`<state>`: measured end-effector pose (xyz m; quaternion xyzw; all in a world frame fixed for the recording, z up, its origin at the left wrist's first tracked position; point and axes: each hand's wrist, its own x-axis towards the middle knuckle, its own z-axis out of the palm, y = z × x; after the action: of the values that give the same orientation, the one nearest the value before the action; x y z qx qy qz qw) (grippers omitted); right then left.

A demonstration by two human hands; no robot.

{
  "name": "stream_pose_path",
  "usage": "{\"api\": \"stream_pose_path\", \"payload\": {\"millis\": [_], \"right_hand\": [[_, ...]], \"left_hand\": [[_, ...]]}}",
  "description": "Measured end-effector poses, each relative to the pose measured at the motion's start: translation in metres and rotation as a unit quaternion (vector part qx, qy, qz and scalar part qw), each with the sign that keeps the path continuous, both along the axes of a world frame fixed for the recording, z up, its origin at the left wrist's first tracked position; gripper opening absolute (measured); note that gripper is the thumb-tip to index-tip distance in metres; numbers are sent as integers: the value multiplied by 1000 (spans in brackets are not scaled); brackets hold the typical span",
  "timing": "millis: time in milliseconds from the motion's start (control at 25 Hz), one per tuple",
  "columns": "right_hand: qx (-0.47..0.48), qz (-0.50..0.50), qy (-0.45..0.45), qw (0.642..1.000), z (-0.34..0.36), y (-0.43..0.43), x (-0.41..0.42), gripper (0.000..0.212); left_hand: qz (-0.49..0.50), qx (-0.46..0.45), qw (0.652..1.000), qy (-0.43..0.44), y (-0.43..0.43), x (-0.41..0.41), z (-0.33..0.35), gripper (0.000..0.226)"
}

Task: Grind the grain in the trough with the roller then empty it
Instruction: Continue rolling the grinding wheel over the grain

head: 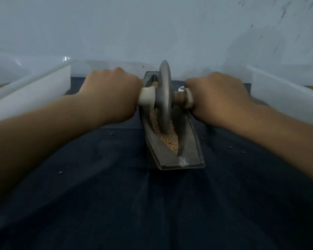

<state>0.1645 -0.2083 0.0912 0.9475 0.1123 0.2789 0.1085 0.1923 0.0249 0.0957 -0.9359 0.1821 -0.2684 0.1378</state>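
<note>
The grain (167, 139) lies as a tan bed along the bottom of the trough (192, 152), a grey boat-shaped channel set lengthwise on the dark cloth-covered surface (152, 204), its near end pointing at the person. Many kernels at the near end look whole and coarse, so I judge the grinding step to be in hand and far from finished; emptying has not begun. The roller (164, 98), a grey disc on a cross axle, stands upright in the channel about midway along, its lower edge sunk into the grain. The left hand (114, 92) is wrapped tight round the white handle (146, 96) on its side, and the right hand (219, 98) is clenched in the same way round the opposite handle (187, 98), knuckles up, both just outside the trough's rims. The next move likely calls for even downward pressure from both hands while the disc is rolled toward the near end, where the deepest grain sits, keeping the disc upright so it stays in the groove and does not push kernels over the rim. A few stray kernels (61, 172) already lie on the cloth. A white bin (34, 91) stands to the left and another white bin (282, 91) to the right; which one is meant to take the ground grain cannot be told.
</note>
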Motion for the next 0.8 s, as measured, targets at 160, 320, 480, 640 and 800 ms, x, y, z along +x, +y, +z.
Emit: {"api": "stream_pose_path", "payload": {"millis": [160,320,480,640,800], "right_hand": [[21,7,-36,999,-9,-13,-32,27],[51,-46,-13,998,-6,14,40,9],[73,-51,41,995,-3,14,53,16],[17,31,-65,997,-10,-12,-14,16],[4,26,-61,998,-11,-15,-18,18]], "left_hand": [[-40,24,995,-93,4,-22,-2,11],[44,-3,999,17,-13,32,5,16],[48,16,999,10,-24,35,17,18],[-40,25,997,-62,6,-20,3,11],[-25,21,996,-78,5,-19,-6,10]]}}
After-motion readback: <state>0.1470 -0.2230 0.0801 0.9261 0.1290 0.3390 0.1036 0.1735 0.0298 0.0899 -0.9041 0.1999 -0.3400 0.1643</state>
